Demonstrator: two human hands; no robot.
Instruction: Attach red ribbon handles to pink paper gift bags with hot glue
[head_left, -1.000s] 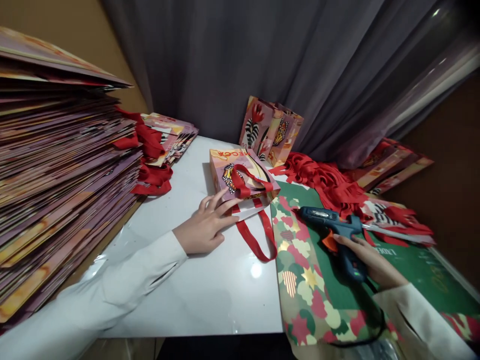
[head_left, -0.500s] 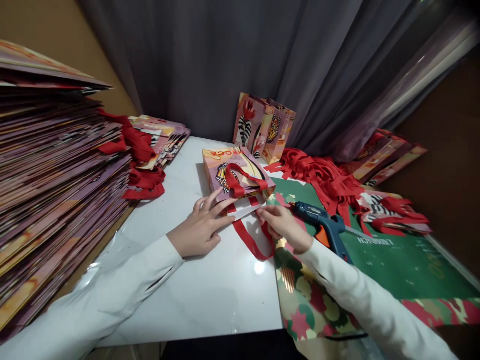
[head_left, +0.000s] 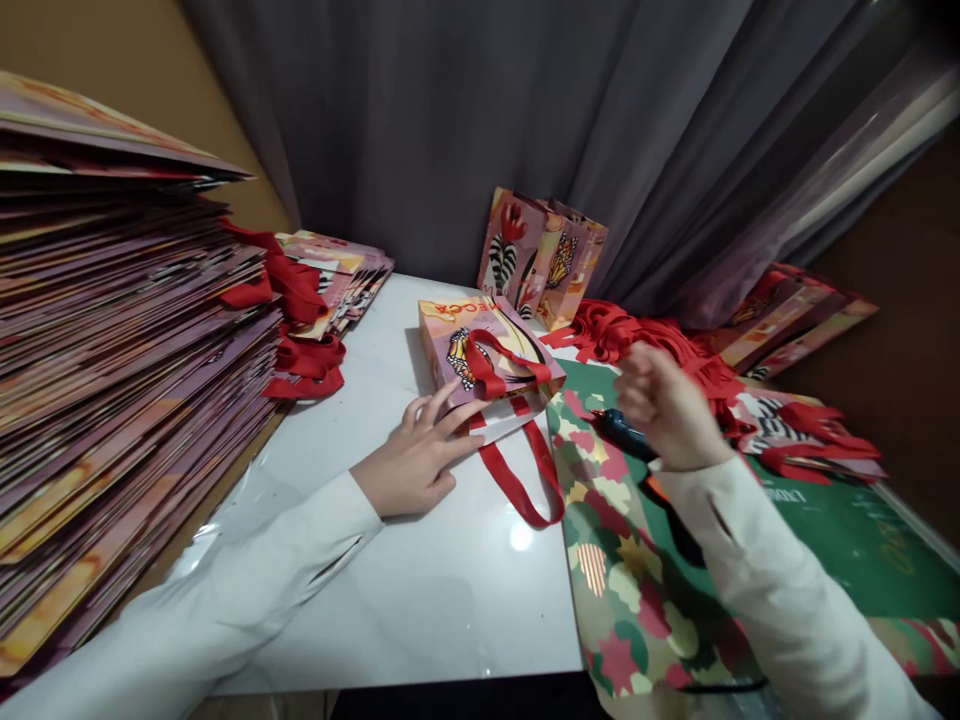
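Note:
A patterned paper gift bag point(head_left: 517, 325) lies flat on the white table. One red ribbon handle point(head_left: 490, 375) loops over its printed face, and another red ribbon loop point(head_left: 517, 485) spreads from its open end onto the tabletop. My left hand point(head_left: 420, 455) lies with fingers spread at the bag's near left corner, the fingertips touching the bag and its white inner flap point(head_left: 510, 420). Raised above a dark blue glue gun point(head_left: 624, 430), my right hand point(head_left: 667, 405) is apart from the bag and close to a heap of red ribbons point(head_left: 637, 335). Its fingers look curled but are blurred.
A tall stack of flat bags point(head_left: 127, 400) fills the left side. More bags with red handles point(head_left: 304, 370) lie beside it. Upright bags point(head_left: 540, 255) stand by the grey curtain point(head_left: 420, 130). A green and camouflage-patterned sheet point(head_left: 630, 590) lies under the glue gun.
My right hand has left the bag's open end and moved right and up, over the glue gun. My left hand stays on the bag. The view has shifted slightly.

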